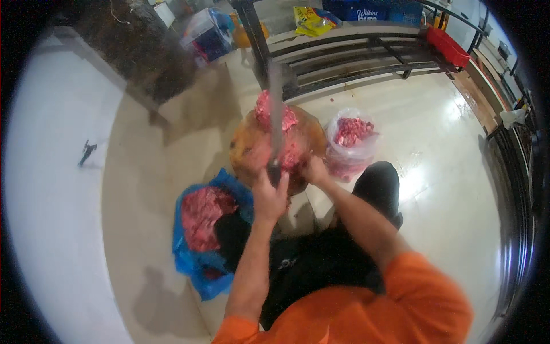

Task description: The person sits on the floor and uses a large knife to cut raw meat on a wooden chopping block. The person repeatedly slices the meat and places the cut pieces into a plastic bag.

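My left hand point(270, 198) is closed around the dark handle of a long knife point(276, 109), whose blade points away from me and is smeared by motion. Under the blade is a round wooden chopping block point(311, 127) on the floor. A mound of raw chopped meat point(268, 110) sits at its far side, and smaller pieces of meat point(291, 153) lie nearer me. At the block's right edge, beside those pieces, is my right hand point(314, 171); its fingers are blurred and partly hidden, so their grip does not show.
Right of the block stands a clear plastic bag of cut meat point(354, 132). A blue plastic bag point(186, 258) at the near left holds a large slab of raw meat point(203, 218). Beyond the block runs a black metal rack point(349, 54), with a red tray point(448, 47) at its right end.
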The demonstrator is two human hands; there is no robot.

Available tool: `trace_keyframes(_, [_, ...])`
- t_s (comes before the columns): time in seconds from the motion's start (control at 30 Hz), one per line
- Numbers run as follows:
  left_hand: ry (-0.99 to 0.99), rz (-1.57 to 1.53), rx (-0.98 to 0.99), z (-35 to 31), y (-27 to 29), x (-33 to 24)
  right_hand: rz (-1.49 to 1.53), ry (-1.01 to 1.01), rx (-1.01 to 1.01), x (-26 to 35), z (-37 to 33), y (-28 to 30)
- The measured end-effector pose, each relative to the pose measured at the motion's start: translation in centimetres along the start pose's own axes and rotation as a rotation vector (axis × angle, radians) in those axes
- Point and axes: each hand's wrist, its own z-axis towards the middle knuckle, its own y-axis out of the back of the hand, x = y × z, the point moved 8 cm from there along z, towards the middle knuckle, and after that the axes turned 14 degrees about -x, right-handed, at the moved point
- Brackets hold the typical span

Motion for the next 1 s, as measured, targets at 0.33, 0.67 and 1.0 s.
trace_keyframes(0.33, [0.368, 0.361, 0.439, -3.7, -4.9, 8.7, 0.106, 0.011, 0.029, 0.8, -1.1, -2.2])
trace_keyframes(0.67, [0.083, 0.274, 0.266, -0.3, -2.5, 4.2, -0.113, 0.025, -0.044, -1.5, 0.1, -3.6])
trace_keyframes(1.0, [-0.019, 0.177, 0.092, 0.0, -2.8, 5.1, 0.107, -0.002, 0.029, 1.4, -0.9, -2.5])
